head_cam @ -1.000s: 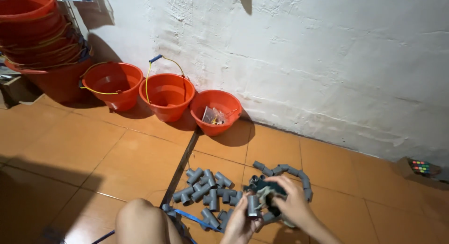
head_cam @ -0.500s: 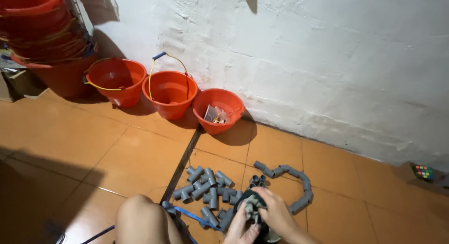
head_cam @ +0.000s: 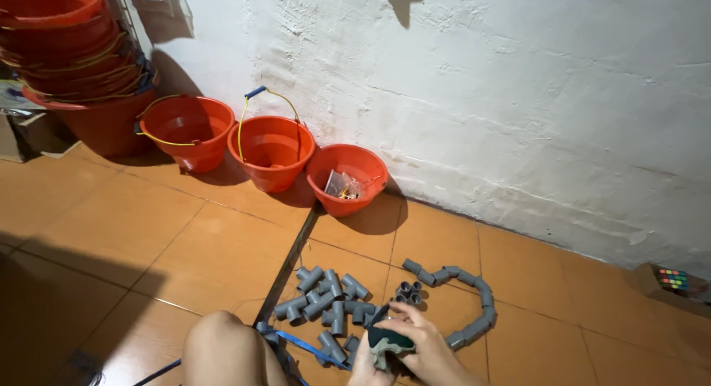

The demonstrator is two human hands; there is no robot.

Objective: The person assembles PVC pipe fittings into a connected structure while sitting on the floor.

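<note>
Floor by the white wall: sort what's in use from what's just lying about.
In use: left hand, right hand, dark green object they hold, grey pipe fittings, curved fitting chain.

Lying about: orange buckets, bucket stack, colourful cube.

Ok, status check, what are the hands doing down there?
Left hand and right hand both gripping a dark green pad. Grey pipe fittings piled just beside. Knee close on the left, blocking nothing.

Three orange buckets (head_cam: 270, 150) are standing along the wall, one bucket stack (head_cam: 67, 53) is sitting left, two hands (head_cam: 400, 353) are showing.
</note>
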